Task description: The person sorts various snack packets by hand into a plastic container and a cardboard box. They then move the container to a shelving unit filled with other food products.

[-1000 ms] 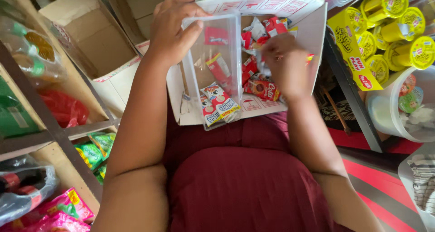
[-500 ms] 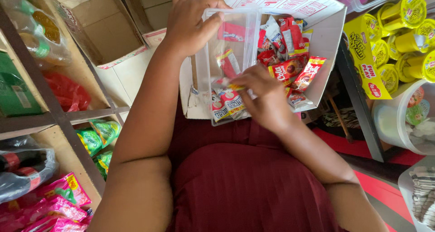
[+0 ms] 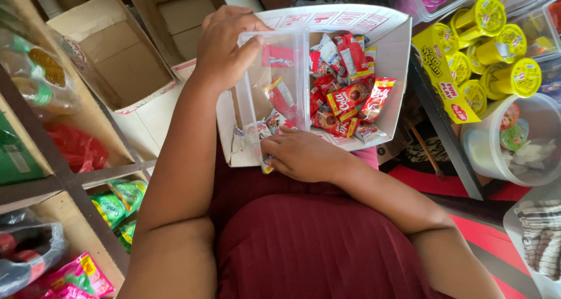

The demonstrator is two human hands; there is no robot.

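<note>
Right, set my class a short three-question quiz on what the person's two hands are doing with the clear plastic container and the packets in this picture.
1. True or false: the left hand holds the clear rectangular plastic container by its far end.
2. Where does the right hand rest? A) on the yellow cups B) at the container's near end C) on the metal shelf
3. What holds the loose pile of small red sweet packets?

Key
1. True.
2. B.
3. The open white cardboard box on the person's lap.
</note>
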